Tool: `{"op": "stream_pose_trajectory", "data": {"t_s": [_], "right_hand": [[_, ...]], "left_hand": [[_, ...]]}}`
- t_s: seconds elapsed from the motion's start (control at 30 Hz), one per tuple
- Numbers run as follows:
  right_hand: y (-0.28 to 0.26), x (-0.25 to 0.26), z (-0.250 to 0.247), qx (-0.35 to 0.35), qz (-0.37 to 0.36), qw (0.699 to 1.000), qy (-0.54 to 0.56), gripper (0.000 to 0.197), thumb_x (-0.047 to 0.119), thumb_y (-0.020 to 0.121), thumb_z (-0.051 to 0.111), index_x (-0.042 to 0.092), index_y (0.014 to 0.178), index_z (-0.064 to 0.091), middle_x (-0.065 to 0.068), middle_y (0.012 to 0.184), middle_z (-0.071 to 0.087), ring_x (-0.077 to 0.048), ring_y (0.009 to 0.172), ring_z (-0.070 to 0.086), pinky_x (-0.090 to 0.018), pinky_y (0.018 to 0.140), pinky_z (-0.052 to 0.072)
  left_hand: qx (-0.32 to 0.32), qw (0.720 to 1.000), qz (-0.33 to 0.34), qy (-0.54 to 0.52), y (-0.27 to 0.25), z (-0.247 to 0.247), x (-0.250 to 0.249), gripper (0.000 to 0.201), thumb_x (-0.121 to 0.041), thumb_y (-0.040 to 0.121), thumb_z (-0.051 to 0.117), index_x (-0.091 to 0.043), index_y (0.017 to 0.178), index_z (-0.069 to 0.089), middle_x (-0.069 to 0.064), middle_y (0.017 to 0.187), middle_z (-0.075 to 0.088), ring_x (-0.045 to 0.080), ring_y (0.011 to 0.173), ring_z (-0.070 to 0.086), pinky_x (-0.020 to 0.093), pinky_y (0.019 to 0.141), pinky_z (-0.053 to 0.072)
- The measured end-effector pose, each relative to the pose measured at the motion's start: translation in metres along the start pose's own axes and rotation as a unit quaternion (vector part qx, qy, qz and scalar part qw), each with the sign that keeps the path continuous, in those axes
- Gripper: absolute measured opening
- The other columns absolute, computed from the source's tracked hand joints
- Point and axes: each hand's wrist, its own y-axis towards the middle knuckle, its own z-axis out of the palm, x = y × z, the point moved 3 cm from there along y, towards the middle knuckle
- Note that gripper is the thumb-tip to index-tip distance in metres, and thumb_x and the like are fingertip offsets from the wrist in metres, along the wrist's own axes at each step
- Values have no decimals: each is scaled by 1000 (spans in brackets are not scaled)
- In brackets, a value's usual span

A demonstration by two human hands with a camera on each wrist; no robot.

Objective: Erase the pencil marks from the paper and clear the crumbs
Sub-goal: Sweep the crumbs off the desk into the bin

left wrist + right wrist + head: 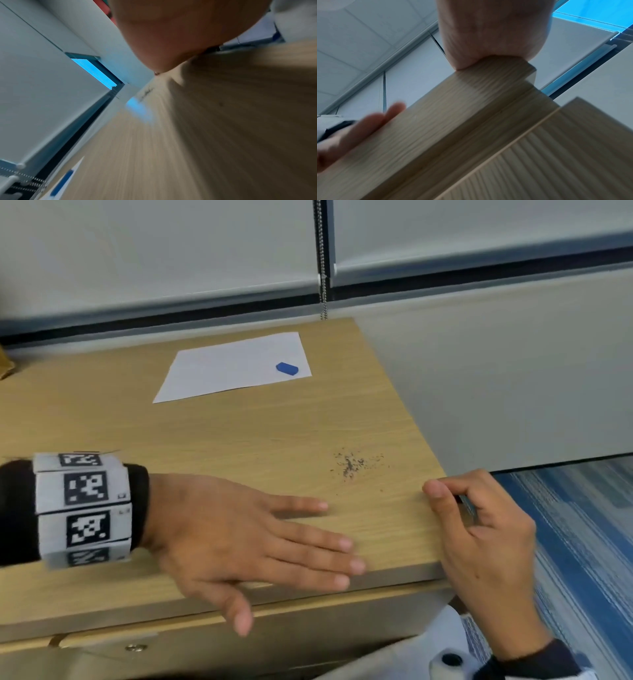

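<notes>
The left hand (239,539) lies nearest, palm down on the wooden desk (239,440) by its front edge, fingers straight and slightly spread, pointing right toward the corner, the thumb reaching past the front lip; it holds nothing; a band of black-and-white markers (82,508) wraps its wrist. The right hand (486,546) is cupped at the desk's front right corner, thumb laid on the top surface at the edge, the other fingers curled loosely just off the side; whether they hold anything I cannot tell. A little farther in, between the two hands and near the right edge, lies a small scatter of dark crumbs (352,465), apart from both hands. Well beyond, toward the back of the desk, the white paper (222,371) lies flat, its long axis running left to right, slightly skewed; the blue eraser (287,368) rests on its right part, long axis also roughly left to right; the wall (496,354) rises behind.
</notes>
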Motion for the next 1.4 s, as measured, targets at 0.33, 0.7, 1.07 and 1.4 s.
{"op": "stream_pose_trajectory", "data": {"t_s": [0.33,0.7,1.07,1.4], "right_hand": [[0,-1,0,-8,5,1000,9,29,45,88,54,21,76,64,12,77,60,-3,75,56,-7,61,38],[-1,0,1,-17,1,1000,22,24,41,88,56,21,76,64,11,78,60,0,73,56,-6,58,38],[-3,-1,2,-27,27,999,22,27,51,86,52,29,74,62,9,85,60,0,77,57,-8,61,38],[-2,-4,2,-41,20,997,54,27,46,86,53,25,74,64,8,81,60,0,77,57,-7,62,37]], "left_hand": [[-12,965,-241,-101,12,-8,67,79,-62,93,-4,-10,151,-19,7,158,-25,15,146,-23,43,120,-9],[69,585,-719,-369,-96,66,-73,123,-98,40,-19,-29,141,-31,-11,150,-38,-2,131,-35,38,119,-6],[14,696,-585,-416,73,-3,32,105,-77,67,-13,-9,143,-31,9,150,-41,22,138,-37,47,115,-18],[18,637,-670,-380,-18,6,57,112,-77,63,-8,-6,148,-22,10,156,-30,22,145,-23,41,120,-4]]}}
